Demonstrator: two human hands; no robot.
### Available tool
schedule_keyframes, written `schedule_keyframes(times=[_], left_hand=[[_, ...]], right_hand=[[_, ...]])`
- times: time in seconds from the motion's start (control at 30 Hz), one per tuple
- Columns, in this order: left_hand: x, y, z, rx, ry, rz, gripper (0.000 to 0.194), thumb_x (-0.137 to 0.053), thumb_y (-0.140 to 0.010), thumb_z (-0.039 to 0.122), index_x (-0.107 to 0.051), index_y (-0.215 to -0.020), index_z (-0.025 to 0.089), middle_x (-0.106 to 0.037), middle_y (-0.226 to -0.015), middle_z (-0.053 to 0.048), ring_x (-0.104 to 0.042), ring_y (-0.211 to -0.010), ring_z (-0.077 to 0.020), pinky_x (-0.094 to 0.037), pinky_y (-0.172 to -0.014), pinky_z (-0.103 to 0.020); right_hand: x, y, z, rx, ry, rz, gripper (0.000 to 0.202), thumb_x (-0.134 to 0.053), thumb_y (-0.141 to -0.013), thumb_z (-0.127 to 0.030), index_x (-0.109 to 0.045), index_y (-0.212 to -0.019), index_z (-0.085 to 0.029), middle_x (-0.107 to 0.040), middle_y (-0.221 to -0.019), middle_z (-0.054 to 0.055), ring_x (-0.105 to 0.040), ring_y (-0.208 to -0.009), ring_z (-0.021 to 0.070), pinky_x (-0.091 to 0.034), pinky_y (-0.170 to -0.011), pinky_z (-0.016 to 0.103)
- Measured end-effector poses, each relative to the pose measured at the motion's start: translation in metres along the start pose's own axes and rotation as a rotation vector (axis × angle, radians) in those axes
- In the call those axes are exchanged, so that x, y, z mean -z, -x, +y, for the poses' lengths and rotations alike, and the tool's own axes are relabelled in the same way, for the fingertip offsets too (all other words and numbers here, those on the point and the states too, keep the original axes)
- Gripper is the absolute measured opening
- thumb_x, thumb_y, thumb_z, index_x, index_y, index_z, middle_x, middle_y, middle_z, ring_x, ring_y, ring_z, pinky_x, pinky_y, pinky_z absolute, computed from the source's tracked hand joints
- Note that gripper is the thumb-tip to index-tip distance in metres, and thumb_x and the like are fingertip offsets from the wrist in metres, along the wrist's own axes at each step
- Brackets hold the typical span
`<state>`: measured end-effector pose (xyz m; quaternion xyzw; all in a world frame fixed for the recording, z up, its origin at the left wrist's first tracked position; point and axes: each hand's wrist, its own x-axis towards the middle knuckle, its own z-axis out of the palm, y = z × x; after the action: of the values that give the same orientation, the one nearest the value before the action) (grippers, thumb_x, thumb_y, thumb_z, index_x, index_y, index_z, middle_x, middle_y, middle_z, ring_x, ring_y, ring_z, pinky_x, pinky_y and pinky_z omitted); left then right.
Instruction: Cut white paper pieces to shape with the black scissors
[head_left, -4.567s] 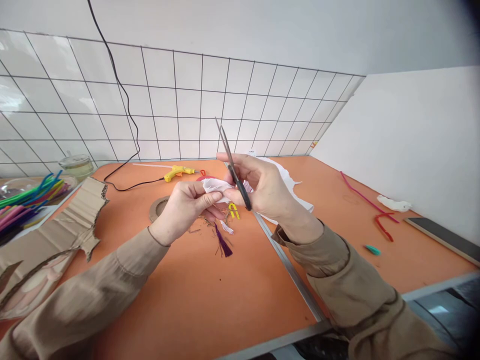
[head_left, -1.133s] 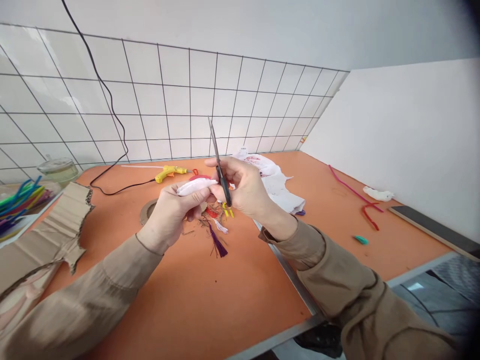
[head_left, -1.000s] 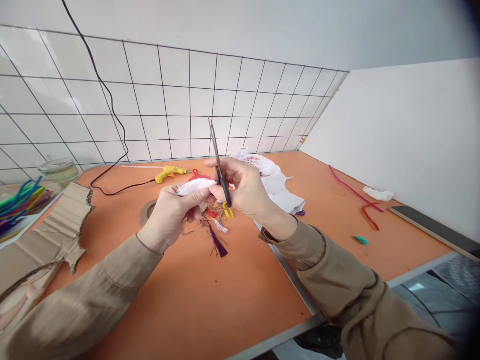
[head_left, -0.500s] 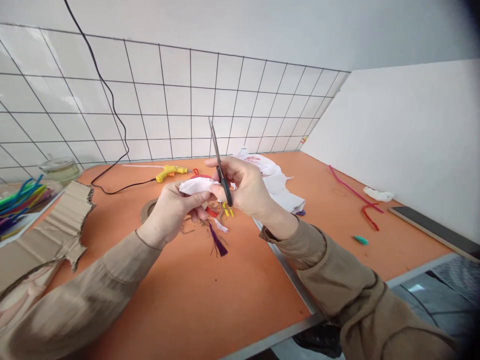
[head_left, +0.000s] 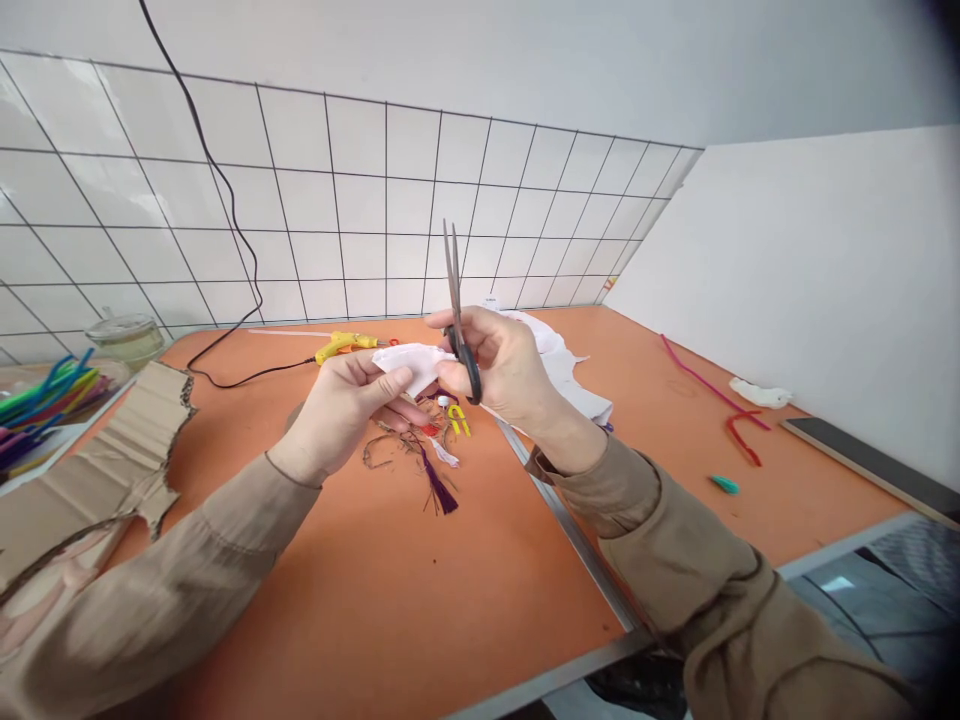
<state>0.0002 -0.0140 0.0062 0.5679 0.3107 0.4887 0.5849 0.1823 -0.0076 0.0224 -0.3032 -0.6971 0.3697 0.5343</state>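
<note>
A small piece of white cloth (head_left: 411,362) is pinched between the thumb and fingers of my left hand (head_left: 352,400). My right hand (head_left: 504,370) grips black-handled scissors (head_left: 454,290), whose blades point upward and stand slightly apart. The thumb and a finger of that same hand touch the cloth's right end. Below the hands lie a purple tassel (head_left: 437,485), a pale pink tassel (head_left: 444,453), a yellow bent piece (head_left: 457,418) and scattered brown fibres. Behind my right hand spreads a larger white cloth (head_left: 566,375).
A yellow glue gun (head_left: 345,346) with a black cord lies at the back. Torn cardboard (head_left: 112,440) and a box of coloured pipe cleaners (head_left: 52,400) occupy the left. To the right are a red pipe cleaner (head_left: 739,440), a green piece (head_left: 724,485) and a dark board (head_left: 870,465).
Both hands have shifted slightly right in view. The scissors have turned more upright and their blades show a wider gap. The small cloth appears tilted and more spread out.
</note>
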Motion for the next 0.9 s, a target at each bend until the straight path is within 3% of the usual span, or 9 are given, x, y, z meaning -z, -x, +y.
schedule_keyframes(times=[0.3, 0.43, 0.73, 0.9], left_hand=[[-0.002, -0.001, 0.003, -0.054, -0.181, 0.052, 0.025, -0.084, -0.069, 0.037, -0.077, -0.073, 0.014, -0.072, -0.058, -0.007, -0.070, -0.053, -0.0186, -0.058, -0.052, -0.025], [-0.007, 0.000, 0.005, -0.042, -0.187, 0.033, 0.022, -0.085, -0.069, 0.034, -0.076, -0.072, 0.014, -0.071, -0.057, -0.005, -0.068, -0.051, -0.0160, -0.057, -0.053, -0.023], [-0.009, 0.003, 0.010, 0.028, -0.116, -0.012, 0.022, -0.085, -0.069, 0.034, -0.076, -0.075, 0.015, -0.070, -0.059, -0.004, -0.065, -0.047, -0.0150, -0.052, -0.045, -0.022], [-0.006, 0.002, 0.012, 0.076, 0.044, -0.021, 0.020, -0.086, -0.068, 0.034, -0.077, -0.070, 0.016, -0.070, -0.059, -0.005, -0.063, -0.047, -0.0120, -0.051, -0.044, -0.019]], right_hand=[[0.005, 0.002, -0.001, 0.112, 0.128, -0.058, 0.042, -0.072, -0.069, -0.019, -0.061, -0.110, -0.020, -0.061, -0.086, 0.001, -0.061, -0.077, 0.0147, -0.054, -0.067, 0.028], [0.002, 0.002, 0.000, 0.153, 0.153, -0.068, 0.034, -0.074, -0.070, -0.022, -0.063, -0.101, -0.019, -0.059, -0.082, 0.000, -0.058, -0.074, 0.0141, -0.050, -0.066, 0.029], [-0.004, 0.001, 0.007, 0.125, 0.103, -0.008, 0.031, -0.079, -0.068, -0.027, -0.065, -0.094, -0.019, -0.056, -0.072, -0.003, -0.053, -0.064, 0.0111, -0.045, -0.058, 0.025], [-0.004, 0.001, 0.005, 0.124, 0.106, -0.010, 0.035, -0.083, -0.065, -0.036, -0.065, -0.090, -0.019, -0.056, -0.071, -0.002, -0.052, -0.063, 0.0113, -0.045, -0.057, 0.026]])
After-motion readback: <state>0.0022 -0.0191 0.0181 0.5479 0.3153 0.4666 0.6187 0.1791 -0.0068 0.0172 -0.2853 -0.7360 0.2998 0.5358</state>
